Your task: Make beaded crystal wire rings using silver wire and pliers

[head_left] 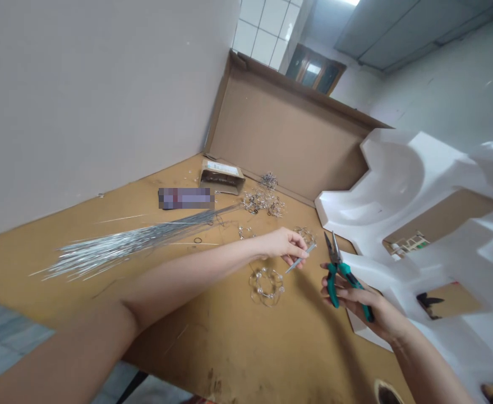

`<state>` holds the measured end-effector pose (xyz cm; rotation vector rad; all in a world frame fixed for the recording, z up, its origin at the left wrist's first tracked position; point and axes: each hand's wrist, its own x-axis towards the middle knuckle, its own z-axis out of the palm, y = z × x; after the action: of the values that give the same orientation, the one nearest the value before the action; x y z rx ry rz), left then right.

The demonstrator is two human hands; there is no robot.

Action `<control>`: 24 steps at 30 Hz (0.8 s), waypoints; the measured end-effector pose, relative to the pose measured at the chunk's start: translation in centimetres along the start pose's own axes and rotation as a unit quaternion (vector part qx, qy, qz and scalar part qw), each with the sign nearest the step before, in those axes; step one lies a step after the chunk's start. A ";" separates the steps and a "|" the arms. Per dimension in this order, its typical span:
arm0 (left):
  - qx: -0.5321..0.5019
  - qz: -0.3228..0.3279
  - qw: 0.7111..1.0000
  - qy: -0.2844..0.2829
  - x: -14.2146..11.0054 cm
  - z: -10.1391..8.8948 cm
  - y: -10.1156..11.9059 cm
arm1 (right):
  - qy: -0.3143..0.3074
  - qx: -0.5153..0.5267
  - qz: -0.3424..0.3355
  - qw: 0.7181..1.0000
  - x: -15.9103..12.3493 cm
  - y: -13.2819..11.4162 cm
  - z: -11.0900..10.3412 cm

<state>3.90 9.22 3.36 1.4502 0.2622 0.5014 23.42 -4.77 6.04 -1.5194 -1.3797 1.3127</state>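
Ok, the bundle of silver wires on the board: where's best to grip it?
The bundle of silver wires is probably best gripped at its narrow gathered stretch, coming from the near side, where the left hand is closest. The wires lie tight together there, while the far end fans out loose and would likely splay.

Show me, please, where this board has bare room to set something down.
Bare board lies below the beaded wire ring, beside your left forearm; another patch runs between the wall and the silver wire bundle. The far end is crowded, around the cardboard box and wire clusters.
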 end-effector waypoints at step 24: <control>-0.019 -0.050 0.996 -0.077 -0.9 1.1 1.0 | -0.025 -0.075 0.002 0.997 -0.3 -2.1 1.4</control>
<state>3.46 7.84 4.34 1.4233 0.2010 0.3104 21.51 -4.83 7.68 -1.5974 -1.5381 1.2821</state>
